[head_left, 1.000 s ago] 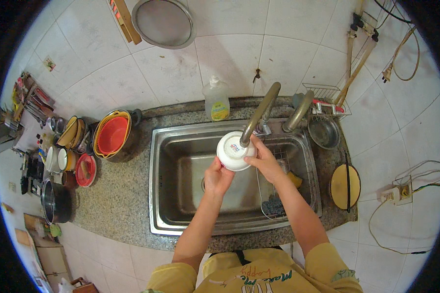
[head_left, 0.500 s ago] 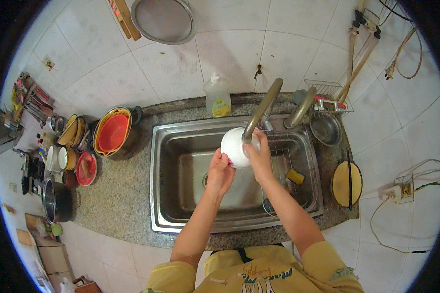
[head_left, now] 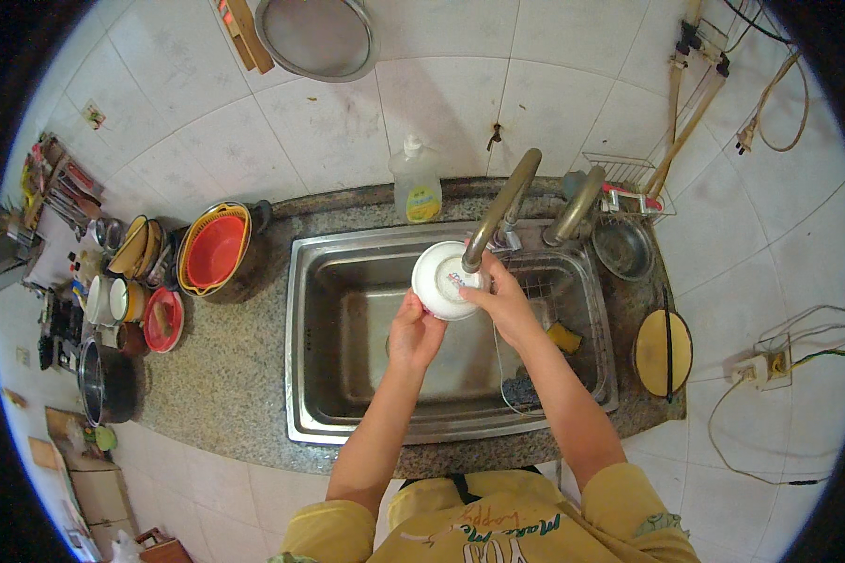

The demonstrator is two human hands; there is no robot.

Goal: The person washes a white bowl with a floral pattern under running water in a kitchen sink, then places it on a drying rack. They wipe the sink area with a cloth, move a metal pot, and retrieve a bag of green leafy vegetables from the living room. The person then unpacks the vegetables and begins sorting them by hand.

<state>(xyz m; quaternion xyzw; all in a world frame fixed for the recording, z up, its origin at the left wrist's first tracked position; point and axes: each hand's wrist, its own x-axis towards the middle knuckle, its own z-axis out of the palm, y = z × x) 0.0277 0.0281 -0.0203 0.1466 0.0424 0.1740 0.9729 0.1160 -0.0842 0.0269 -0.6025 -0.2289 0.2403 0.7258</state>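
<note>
A white bowl [head_left: 434, 279] is tilted under the spout of the tap [head_left: 503, 208], its base with a small coloured mark turned up toward me. My left hand [head_left: 416, 330] grips its lower left rim, thumb against the side. From the right, my right hand [head_left: 507, 302] holds it with the thumb on the base and the fingers behind. Both hands are above the steel sink [head_left: 347, 310]. Whether water is running cannot be made out.
In the sink's right part are a wire rack [head_left: 538, 293], a yellow sponge [head_left: 563, 338] and a dark scouring pad [head_left: 521, 389]. Behind it stands a clear soap bottle [head_left: 416, 183]. A red basin [head_left: 216, 255] sits left, a round board [head_left: 652, 357] right.
The bowl has turned so that its base now faces up toward me. Both hands have shifted slightly left with it, and the right thumb has moved onto the base.
</note>
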